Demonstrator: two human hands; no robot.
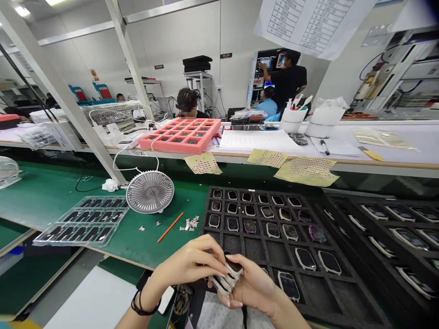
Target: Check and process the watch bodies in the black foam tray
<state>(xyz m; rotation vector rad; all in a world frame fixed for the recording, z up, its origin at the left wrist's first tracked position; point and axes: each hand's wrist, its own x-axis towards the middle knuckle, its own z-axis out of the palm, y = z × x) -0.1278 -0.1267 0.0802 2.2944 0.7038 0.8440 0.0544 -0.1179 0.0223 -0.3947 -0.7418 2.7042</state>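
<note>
Head view, looking forward and down: the left hand (190, 265) and the right hand (252, 285) are closed from both sides around a small stack of smartwatch bodies (227, 274), with the fingers wrapped over its edges. The fingers hide part of the stack, so the count is hard to read, though it looks like about three. Black cord bands (144, 305) circle the left wrist.

The stack is held just over the near edge of a black foam tray (206, 219), whose square cells mostly hold single watch bodies (290, 232) with dark screens. Some cells nearest the hands are bare. A second black tray (343, 201) lies just to the right, with larger watch bodies (408, 238) seated in its slots.

To the left, on a green bench mat (34, 192), are a clear plastic tray (82, 221) of dark pieces, a small desk fan (150, 192) and an orange pencil (170, 227). Farther off, a coral-red cell tray (180, 136) sits on the white bench.
</note>
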